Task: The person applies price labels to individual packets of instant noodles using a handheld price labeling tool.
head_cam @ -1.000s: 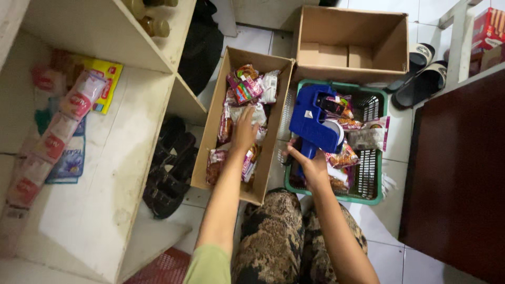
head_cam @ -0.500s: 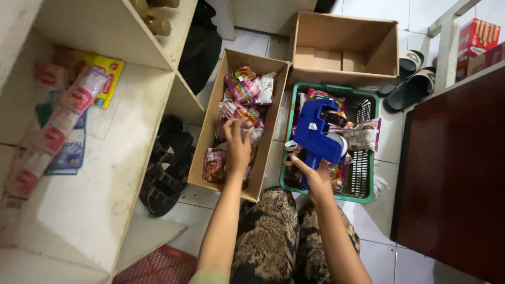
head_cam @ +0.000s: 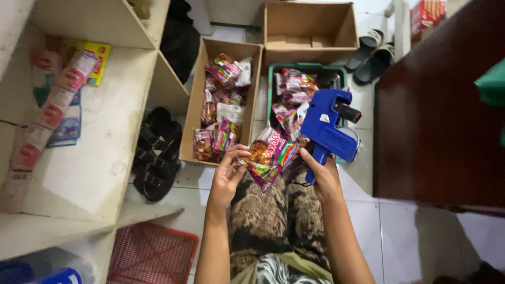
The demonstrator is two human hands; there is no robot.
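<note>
Floor boxes (head_cam: 221,105); snack packet (head_cam: 267,155); price gun (head_cam: 329,129)

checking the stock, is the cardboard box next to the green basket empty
No, the cardboard box holds many colourful snack packets.

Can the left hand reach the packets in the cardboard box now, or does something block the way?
Probably yes: the box is open-topped just ahead of the left hand, but that hand's grip already holds a snack packet.

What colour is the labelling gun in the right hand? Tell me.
Blue, with a black knob at its side; the labelling gun in the right hand shows clearly in the head view.
</note>
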